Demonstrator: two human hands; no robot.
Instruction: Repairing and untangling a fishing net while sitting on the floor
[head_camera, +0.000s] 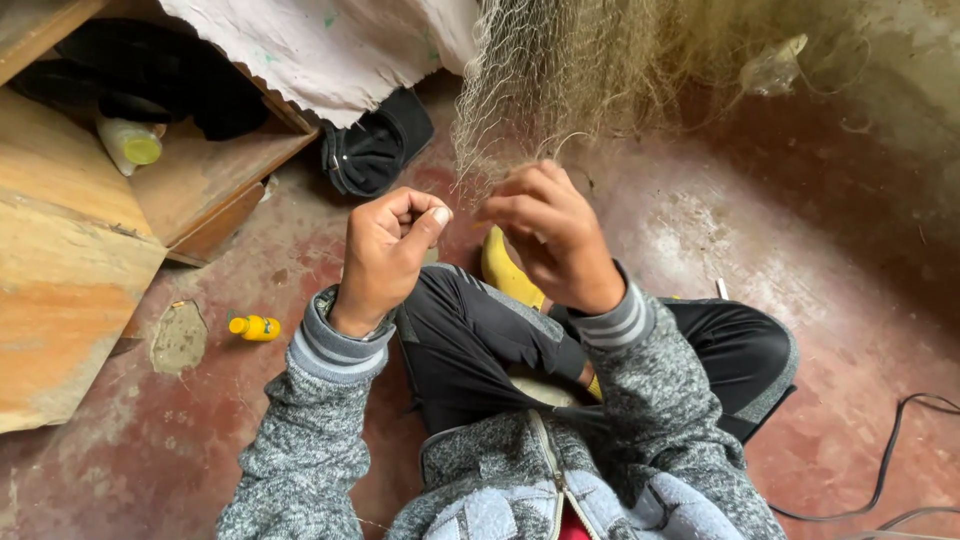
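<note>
I see my left hand (385, 255) curled into a loose fist, thumb pressed against the forefinger; it may pinch a thread, but I cannot tell. My right hand (550, 235) sits just beside it, fingers bent narrow into the lower edge of the fishing net (560, 75), which hangs from the far side down to both hands. A yellow shoe (505, 275) shows just below them. On the red floor (830, 270) to the left lies a small yellow bottle (254, 327), near a wooden cabinet (70, 250). A black cap (375, 150) lies farther off.
</note>
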